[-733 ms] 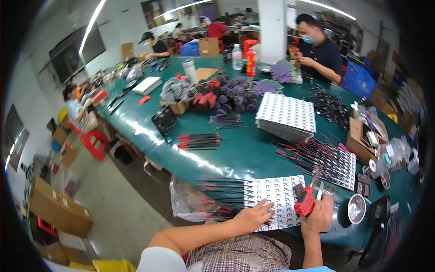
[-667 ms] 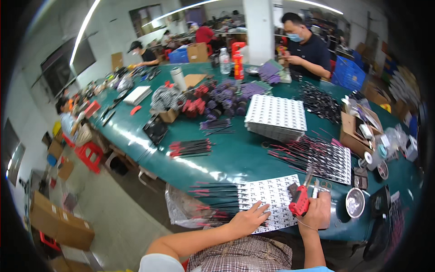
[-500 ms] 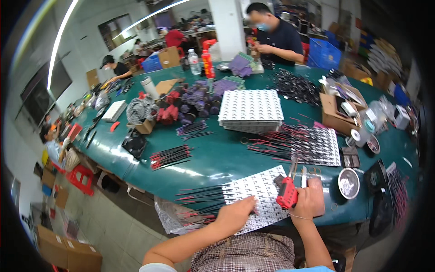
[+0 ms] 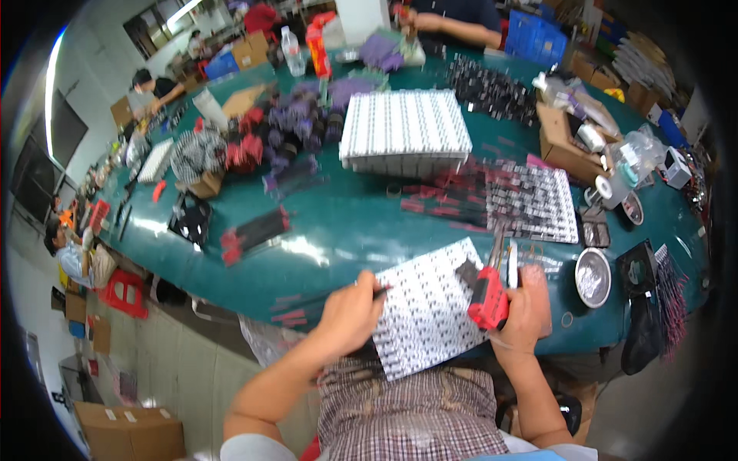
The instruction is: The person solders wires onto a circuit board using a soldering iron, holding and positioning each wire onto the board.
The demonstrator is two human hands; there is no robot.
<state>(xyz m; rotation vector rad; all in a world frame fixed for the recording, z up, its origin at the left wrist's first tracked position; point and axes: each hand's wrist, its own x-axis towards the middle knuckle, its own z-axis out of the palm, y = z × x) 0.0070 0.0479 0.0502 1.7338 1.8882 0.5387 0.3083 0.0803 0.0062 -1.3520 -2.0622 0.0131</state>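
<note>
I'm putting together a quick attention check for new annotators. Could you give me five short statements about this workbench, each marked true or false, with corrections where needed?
1. The right hand holds a red tool. True.
2. The left hand is at the right edge of the white patterned sheet. False: it is at the sheet's left edge.
3. A round metal bowl stands on the table to the right of the right hand. True.
4. The clear bottle stands to the right of the red bottle. False: it stands to its left.
5. A stack of white sheets lies farther from the person than the patterned sheet. True.
</note>
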